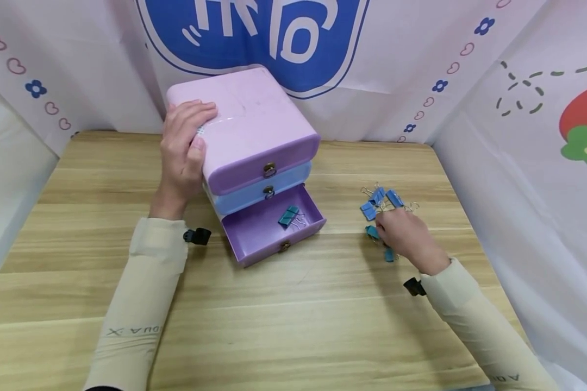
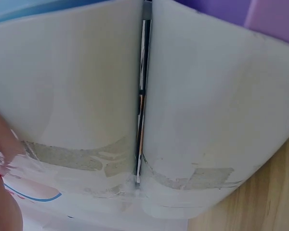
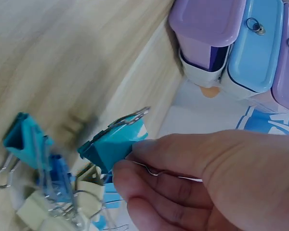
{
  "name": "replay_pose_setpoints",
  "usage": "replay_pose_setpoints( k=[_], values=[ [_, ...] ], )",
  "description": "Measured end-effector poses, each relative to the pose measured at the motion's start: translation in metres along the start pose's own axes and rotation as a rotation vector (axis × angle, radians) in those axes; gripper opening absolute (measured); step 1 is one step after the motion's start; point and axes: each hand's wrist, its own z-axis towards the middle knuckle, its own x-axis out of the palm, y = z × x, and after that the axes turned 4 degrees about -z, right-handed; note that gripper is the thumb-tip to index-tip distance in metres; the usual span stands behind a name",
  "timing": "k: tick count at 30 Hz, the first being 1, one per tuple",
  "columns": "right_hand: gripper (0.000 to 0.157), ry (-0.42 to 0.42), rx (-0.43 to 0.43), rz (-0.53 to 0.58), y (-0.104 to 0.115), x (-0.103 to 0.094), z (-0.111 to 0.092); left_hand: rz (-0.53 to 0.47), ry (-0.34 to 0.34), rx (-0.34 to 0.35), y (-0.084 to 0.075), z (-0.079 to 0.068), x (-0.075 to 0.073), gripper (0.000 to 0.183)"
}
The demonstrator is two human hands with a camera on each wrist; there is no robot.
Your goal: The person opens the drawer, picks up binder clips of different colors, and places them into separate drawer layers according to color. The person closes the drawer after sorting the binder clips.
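Note:
My left hand (image 1: 183,144) rests on the left edge of a small pink, blue and purple drawer cabinet (image 1: 254,119), its fingers lying on the pink top. The cabinet's bottom purple drawer (image 1: 254,236) is pulled out, and a teal binder clip (image 1: 289,216) lies inside. In the right wrist view my right hand (image 3: 183,178) pinches another teal binder clip (image 3: 113,144) between thumb and forefinger. Beneath and around that hand is a pile of binder clips, with blue clips (image 1: 369,210), cream clips (image 3: 36,211) and one more teal clip (image 3: 26,139). The hand covers part of the pile.
Both hands work over a wood-grain table (image 1: 274,326). Behind the cabinet hangs a white printed cloth (image 1: 386,70) with a blue emblem, and similar cloth walls flank the sides. In the left wrist view the cabinet's white side (image 2: 72,82) fills most of the picture.

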Motion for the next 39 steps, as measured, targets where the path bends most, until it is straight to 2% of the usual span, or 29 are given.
replay_pose_setpoints(
  k=[8,12,18,25,35,39],
  values=[
    [0.031,-0.116,-0.069,0.024,0.015,-0.011,0.004,0.002,0.003,-0.004,-0.002,0.000,-0.001,0.059],
    [0.023,-0.195,-0.093,0.057,0.026,-0.018,0.005,0.006,0.005,0.003,-0.002,0.001,0.000,0.059],
    [0.014,-0.275,-0.114,0.120,0.043,-0.030,0.007,0.017,0.010,0.005,0.006,-0.001,0.000,0.059],
    [0.010,-0.335,-0.217,0.163,0.068,-0.039,0.009,0.049,0.026,0.007,0.025,-0.006,-0.003,0.061],
    [0.013,-0.363,-0.302,0.153,0.091,-0.047,0.022,0.040,0.022,0.009,0.019,-0.005,-0.004,0.060],
    [0.012,-0.374,-0.328,0.145,0.100,-0.050,0.028,0.043,0.028,0.019,0.022,-0.004,-0.003,0.060]
  ],
)
